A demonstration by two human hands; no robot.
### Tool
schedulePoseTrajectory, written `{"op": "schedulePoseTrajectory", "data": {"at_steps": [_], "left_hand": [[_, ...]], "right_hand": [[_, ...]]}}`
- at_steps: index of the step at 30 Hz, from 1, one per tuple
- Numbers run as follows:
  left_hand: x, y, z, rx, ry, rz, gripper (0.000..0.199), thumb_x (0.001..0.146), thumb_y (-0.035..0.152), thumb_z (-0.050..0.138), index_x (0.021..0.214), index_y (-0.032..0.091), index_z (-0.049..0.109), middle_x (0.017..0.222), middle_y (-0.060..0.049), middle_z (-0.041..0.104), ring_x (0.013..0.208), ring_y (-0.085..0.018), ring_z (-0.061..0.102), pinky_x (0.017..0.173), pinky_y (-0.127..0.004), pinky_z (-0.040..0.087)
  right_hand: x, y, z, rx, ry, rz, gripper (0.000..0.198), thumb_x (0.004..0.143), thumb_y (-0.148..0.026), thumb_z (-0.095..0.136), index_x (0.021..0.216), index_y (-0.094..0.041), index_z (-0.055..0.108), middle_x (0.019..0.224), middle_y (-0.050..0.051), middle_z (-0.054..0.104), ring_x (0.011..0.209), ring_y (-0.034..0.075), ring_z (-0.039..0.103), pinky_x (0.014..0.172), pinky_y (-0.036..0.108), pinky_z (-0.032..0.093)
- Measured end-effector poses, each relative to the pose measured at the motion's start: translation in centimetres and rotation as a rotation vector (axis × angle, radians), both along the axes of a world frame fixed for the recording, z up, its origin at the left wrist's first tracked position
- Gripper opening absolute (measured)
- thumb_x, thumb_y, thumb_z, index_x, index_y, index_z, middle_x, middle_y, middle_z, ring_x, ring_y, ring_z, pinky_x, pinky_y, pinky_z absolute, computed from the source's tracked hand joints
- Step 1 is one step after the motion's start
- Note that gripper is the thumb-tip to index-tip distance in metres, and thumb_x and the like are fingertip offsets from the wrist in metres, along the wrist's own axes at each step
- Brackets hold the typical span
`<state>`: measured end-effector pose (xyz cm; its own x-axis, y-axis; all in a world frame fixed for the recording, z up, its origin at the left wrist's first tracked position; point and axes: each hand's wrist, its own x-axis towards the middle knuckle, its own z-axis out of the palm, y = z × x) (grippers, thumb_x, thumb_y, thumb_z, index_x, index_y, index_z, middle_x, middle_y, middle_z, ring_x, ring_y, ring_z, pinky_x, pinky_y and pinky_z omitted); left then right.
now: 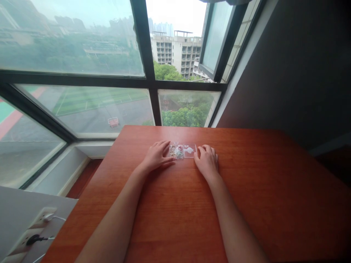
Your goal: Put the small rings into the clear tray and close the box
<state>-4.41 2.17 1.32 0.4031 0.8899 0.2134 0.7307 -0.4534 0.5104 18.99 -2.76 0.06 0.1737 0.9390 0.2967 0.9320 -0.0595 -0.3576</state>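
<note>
A small clear plastic box (176, 151) lies on the table, its lid (189, 150) swung open flat to the right. Its compartments hold small items in gold, pinkish and silvery tones, too small to make out. My left hand (157, 156) is at the box's left side, thumb along the front corner and fingers at the back, spread apart. Beside the lid's right edge rests my right hand (207, 160), its fingers loosely bent and the thumb apart from them. Whether its fingertips touch the lid I cannot tell.
The reddish-brown wooden table (175, 212) reaches to the window (153, 84) at its far edge. A dark wall (287, 73) rises on the right. Down at the left, plugs with cables sit in a wall socket strip (33, 233).
</note>
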Motion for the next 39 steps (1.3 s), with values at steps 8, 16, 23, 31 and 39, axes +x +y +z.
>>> {"op": "schedulePoseTrajectory", "data": {"at_steps": [8,16,23,31,39], "left_hand": [[0.6,-0.4,0.1,0.005,0.005,0.052,0.068,0.062,0.047,0.076,0.122,0.023,0.056,0.123,-0.009,0.060,0.116,-0.030,0.050,0.096,-0.040,0.039],[2.1,-1.3,0.1,0.030,0.008,0.059,0.066,0.067,0.046,0.072,0.126,0.022,0.053,0.121,-0.010,0.062,0.112,-0.030,0.054,0.094,-0.039,0.040],[2.0,-1.3,-0.1,0.037,0.013,0.033,0.072,0.070,0.050,0.070,0.132,0.020,0.048,0.126,-0.011,0.058,0.116,-0.029,0.051,0.097,-0.040,0.039],[1.7,-1.0,-0.4,0.048,0.005,-0.010,0.072,0.069,0.051,0.071,0.131,0.021,0.049,0.127,-0.011,0.058,0.116,-0.029,0.052,0.098,-0.040,0.039],[1.0,-0.4,-0.3,0.036,0.007,-0.087,0.062,0.071,0.050,0.070,0.126,0.024,0.054,0.125,-0.008,0.060,0.114,-0.028,0.053,0.096,-0.039,0.041]], "right_hand": [[-0.5,0.6,0.0,0.142,0.276,0.118,0.033,0.083,-0.027,0.053,0.113,-0.016,0.062,0.116,0.013,0.062,0.110,0.024,0.053,0.095,0.038,0.041],[-3.4,-0.5,0.3,0.141,0.318,0.447,0.037,0.084,-0.030,0.054,0.120,-0.020,0.060,0.131,0.008,0.056,0.126,0.025,0.043,0.108,0.041,0.034],[-3.3,-0.3,-0.2,0.121,0.233,0.514,0.034,0.088,-0.021,0.048,0.118,-0.022,0.064,0.133,0.005,0.054,0.128,0.023,0.040,0.109,0.041,0.034],[-2.4,0.0,-0.1,0.088,0.203,0.580,0.033,0.090,-0.020,0.048,0.119,-0.027,0.064,0.132,0.001,0.056,0.129,0.022,0.040,0.108,0.041,0.036],[-2.1,0.3,-0.4,0.082,0.242,0.590,0.032,0.087,-0.017,0.053,0.113,-0.028,0.067,0.130,0.000,0.058,0.128,0.023,0.043,0.107,0.041,0.038]]}}
